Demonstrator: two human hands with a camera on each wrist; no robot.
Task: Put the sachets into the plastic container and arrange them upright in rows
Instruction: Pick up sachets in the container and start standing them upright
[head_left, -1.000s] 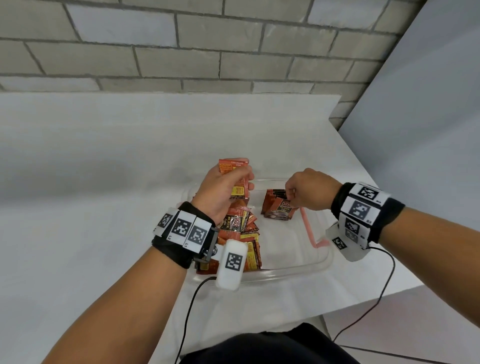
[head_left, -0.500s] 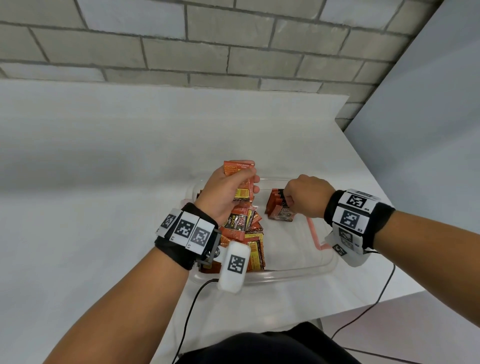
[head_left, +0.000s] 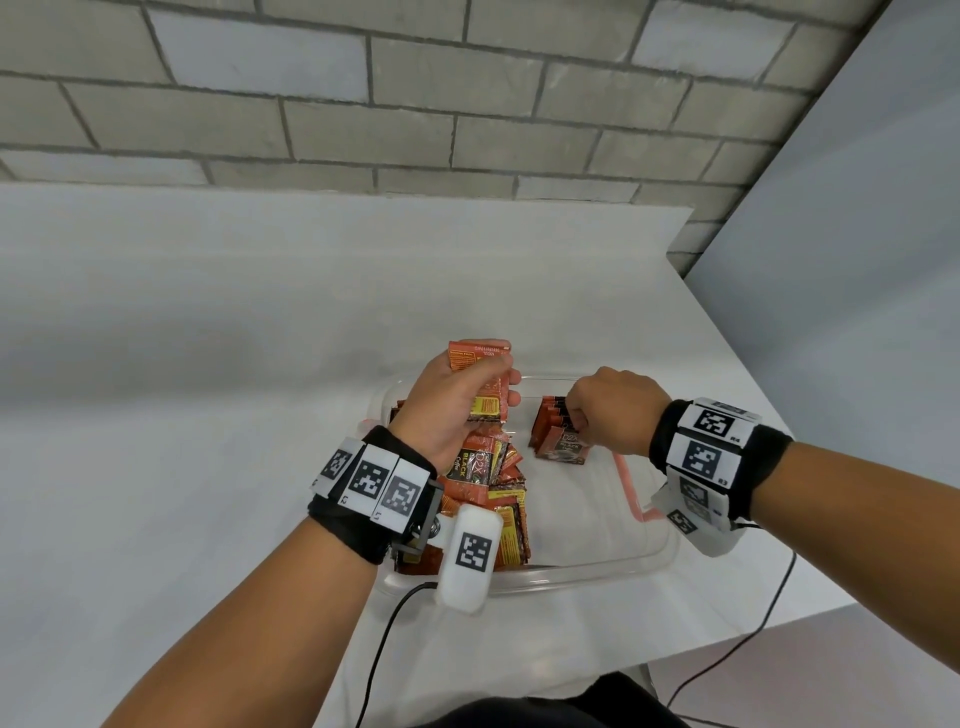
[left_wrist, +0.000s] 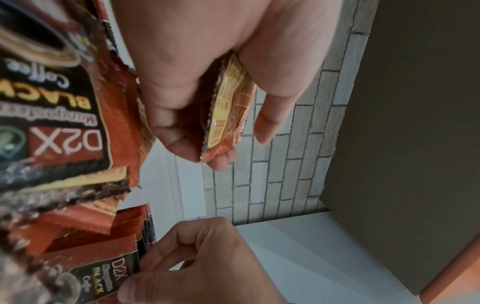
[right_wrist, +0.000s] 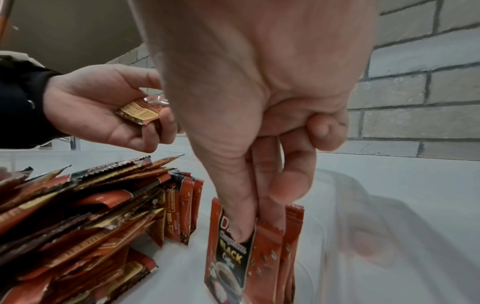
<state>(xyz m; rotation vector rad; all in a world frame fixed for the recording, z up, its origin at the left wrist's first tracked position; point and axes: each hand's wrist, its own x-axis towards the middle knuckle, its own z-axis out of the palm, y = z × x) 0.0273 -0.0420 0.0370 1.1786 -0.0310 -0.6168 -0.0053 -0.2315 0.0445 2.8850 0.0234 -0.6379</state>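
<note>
Clear plastic container on the white table, loose orange sachets piled at its left side. The left hand grips a few sachets above them.

Left wrist: fingers curled round that held bunch.

Right wrist: the right hand pinches the standing sachets, upright on the container floor.

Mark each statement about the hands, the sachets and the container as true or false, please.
1. The left hand holds sachets above the container. True.
2. The right hand is empty and rests on the table. False: it pinches the upright sachets inside the container.
3. A loose pile of sachets lies in the container's left part. True.
4. The container is opaque black. False: it is clear plastic.
</note>
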